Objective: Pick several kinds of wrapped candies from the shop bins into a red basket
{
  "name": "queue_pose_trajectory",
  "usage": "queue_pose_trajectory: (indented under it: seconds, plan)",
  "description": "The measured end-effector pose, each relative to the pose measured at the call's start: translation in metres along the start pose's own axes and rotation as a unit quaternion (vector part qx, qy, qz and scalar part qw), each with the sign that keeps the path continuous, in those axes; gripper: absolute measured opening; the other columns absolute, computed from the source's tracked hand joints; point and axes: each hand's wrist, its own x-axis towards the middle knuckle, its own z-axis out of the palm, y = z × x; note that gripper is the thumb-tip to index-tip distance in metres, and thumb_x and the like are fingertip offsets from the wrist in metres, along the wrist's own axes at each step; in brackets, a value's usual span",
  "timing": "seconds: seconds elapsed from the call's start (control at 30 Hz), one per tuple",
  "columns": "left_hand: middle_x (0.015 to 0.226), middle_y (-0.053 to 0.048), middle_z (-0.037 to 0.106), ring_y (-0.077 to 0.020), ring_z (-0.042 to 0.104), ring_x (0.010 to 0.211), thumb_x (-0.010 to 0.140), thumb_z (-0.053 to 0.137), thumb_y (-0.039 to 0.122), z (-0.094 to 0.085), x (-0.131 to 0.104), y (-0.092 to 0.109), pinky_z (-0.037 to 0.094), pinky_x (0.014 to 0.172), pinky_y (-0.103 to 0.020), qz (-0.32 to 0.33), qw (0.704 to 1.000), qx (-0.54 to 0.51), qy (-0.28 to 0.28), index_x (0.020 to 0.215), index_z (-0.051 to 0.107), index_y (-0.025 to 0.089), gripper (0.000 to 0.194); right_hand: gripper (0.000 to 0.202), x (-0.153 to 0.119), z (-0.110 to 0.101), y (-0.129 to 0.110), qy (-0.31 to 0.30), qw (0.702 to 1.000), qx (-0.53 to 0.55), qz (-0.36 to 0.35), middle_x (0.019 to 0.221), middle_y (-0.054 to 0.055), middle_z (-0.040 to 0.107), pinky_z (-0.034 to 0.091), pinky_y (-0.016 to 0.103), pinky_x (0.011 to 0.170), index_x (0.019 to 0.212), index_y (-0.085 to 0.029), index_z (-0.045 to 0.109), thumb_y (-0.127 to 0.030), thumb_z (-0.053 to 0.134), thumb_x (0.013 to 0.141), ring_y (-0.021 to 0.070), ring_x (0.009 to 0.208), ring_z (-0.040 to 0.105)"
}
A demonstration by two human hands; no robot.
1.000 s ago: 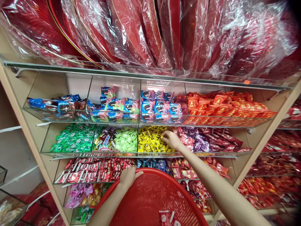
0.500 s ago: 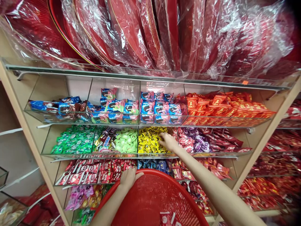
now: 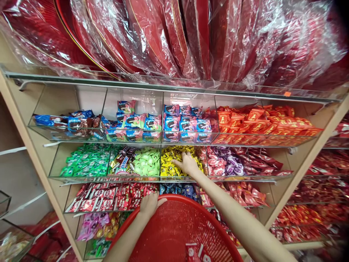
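Observation:
My left hand [image 3: 148, 206] is wrapped over the rim of a red plastic basket [image 3: 174, 225], with the thumb lying along the rim's inner side. Low in the basket, a few red-and-white wrapped packets [image 3: 193, 251] show at the bottom edge of the picture. My right hand [image 3: 187, 164] reaches into the shelf compartment of yellow wrapped candies [image 3: 167, 165]. Its thumb points left, apart from the fingers, and the fingertips touch the pile. No candy shows in its grasp.
Light green candies [image 3: 147, 162] lie left of the yellow ones, pink and purple candies [image 3: 233, 164] to the right. A clear lip [image 3: 141, 178] fronts that shelf. Blue-and-pink cookie packs [image 3: 171, 123] sit above. Plastic-wrapped red items [image 3: 152, 40] fill the top shelf.
My right hand has moved slightly left over the yellow candies, and its thumb has spread from the fingers. My left hand keeps its hold on the basket.

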Motion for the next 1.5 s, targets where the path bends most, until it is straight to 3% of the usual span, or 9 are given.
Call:
queue_pose_trajectory:
  seconds: [0.07, 0.33, 0.57, 0.73, 0.93, 1.2, 1.33, 1.4, 1.5]
  plan:
    - [0.087, -0.012, 0.065, -0.0276, 0.061, 0.086, 0.080, 0.021, 0.064, -0.001, 0.000, 0.000, 0.046, 0.069, -0.034, -0.001, 1.000, -0.004, -0.002, 0.096, 0.058, 0.017, 0.062, 0.058, 0.000, 0.001, -0.001, 0.001, 1.000, -0.003, 0.003, 0.107, 0.018, 0.049, 0.042, 0.035, 0.070, 0.103, -0.013, 0.047, -0.062, 0.047, 0.071, 0.0280, 0.088, 0.057]
    - [0.089, -0.012, 0.064, -0.0275, 0.061, 0.087, 0.080, 0.021, 0.064, -0.001, -0.001, 0.001, 0.046, 0.071, -0.034, -0.006, 1.000, -0.007, -0.007, 0.096, 0.058, 0.017, 0.062, 0.044, 0.010, -0.009, 0.011, -0.052, 0.998, 0.028, -0.001, 0.099, 0.013, 0.054, 0.042, 0.029, 0.071, 0.100, -0.013, 0.051, -0.038, 0.060, 0.065, 0.0218, 0.087, 0.055]
    - [0.086, -0.013, 0.065, -0.0284, 0.061, 0.085, 0.080, 0.019, 0.064, 0.004, 0.001, -0.001, 0.046, 0.070, -0.035, -0.003, 1.000, -0.006, 0.005, 0.096, 0.058, 0.017, 0.063, 0.037, 0.013, -0.011, 0.016, -0.057, 0.998, 0.037, -0.008, 0.091, 0.011, 0.057, 0.041, 0.026, 0.068, 0.099, -0.013, 0.052, -0.032, 0.055, 0.067, 0.0189, 0.081, 0.055]
    - [0.087, -0.013, 0.064, -0.0288, 0.061, 0.085, 0.080, 0.019, 0.064, 0.004, 0.001, -0.001, 0.046, 0.070, -0.035, -0.007, 1.000, -0.008, -0.002, 0.096, 0.059, 0.017, 0.064, 0.037, 0.006, -0.012, 0.006, -0.044, 0.999, 0.031, 0.000, 0.099, 0.015, 0.056, 0.041, 0.028, 0.069, 0.097, -0.013, 0.053, -0.031, 0.057, 0.065, 0.0215, 0.086, 0.054]
    - [0.086, -0.013, 0.064, -0.0285, 0.061, 0.085, 0.080, 0.018, 0.064, 0.006, 0.002, -0.002, 0.046, 0.070, -0.035, -0.005, 1.000, -0.008, 0.005, 0.097, 0.058, 0.017, 0.064, 0.038, 0.009, -0.016, 0.009, -0.023, 0.998, 0.050, -0.010, 0.092, 0.012, 0.059, 0.041, 0.026, 0.070, 0.100, -0.012, 0.055, -0.026, 0.056, 0.065, 0.0201, 0.085, 0.055]
    - [0.088, -0.013, 0.064, -0.0276, 0.061, 0.084, 0.079, 0.018, 0.065, 0.010, 0.004, -0.003, 0.046, 0.069, -0.035, 0.006, 1.000, -0.008, 0.011, 0.095, 0.058, 0.018, 0.064, 0.032, 0.000, -0.034, 0.013, 0.059, 0.983, 0.170, -0.042, 0.084, 0.005, 0.061, 0.042, 0.028, 0.074, 0.094, -0.016, 0.058, -0.026, 0.056, 0.064, 0.0184, 0.082, 0.056]
    - [0.087, -0.012, 0.065, -0.0270, 0.062, 0.083, 0.078, 0.021, 0.066, 0.008, 0.003, -0.003, 0.046, 0.069, -0.034, 0.007, 1.000, -0.006, 0.014, 0.093, 0.058, 0.018, 0.063, 0.033, -0.027, -0.049, 0.005, -0.004, 0.955, 0.295, -0.043, 0.063, 0.000, 0.060, 0.046, 0.030, 0.065, 0.098, -0.018, 0.052, -0.027, 0.056, 0.066, 0.0156, 0.062, 0.058]
    - [0.087, -0.012, 0.065, -0.0276, 0.062, 0.083, 0.079, 0.021, 0.065, 0.007, 0.003, -0.002, 0.046, 0.068, -0.035, 0.007, 1.000, 0.000, 0.012, 0.093, 0.058, 0.017, 0.063, 0.035, -0.051, -0.054, -0.002, -0.078, 0.915, 0.393, -0.047, 0.058, -0.002, 0.059, 0.047, 0.029, 0.060, 0.101, -0.018, 0.049, -0.028, 0.055, 0.068, 0.0145, 0.056, 0.058]
    - [0.088, -0.012, 0.064, -0.0274, 0.061, 0.084, 0.079, 0.022, 0.064, 0.005, 0.002, -0.001, 0.046, 0.069, -0.035, 0.005, 1.000, 0.002, 0.003, 0.094, 0.058, 0.017, 0.061, 0.035, -0.095, -0.049, -0.011, -0.223, 0.830, 0.507, -0.067, 0.059, -0.002, 0.060, 0.048, 0.028, 0.058, 0.102, -0.018, 0.047, -0.026, 0.056, 0.069, 0.0132, 0.056, 0.058]
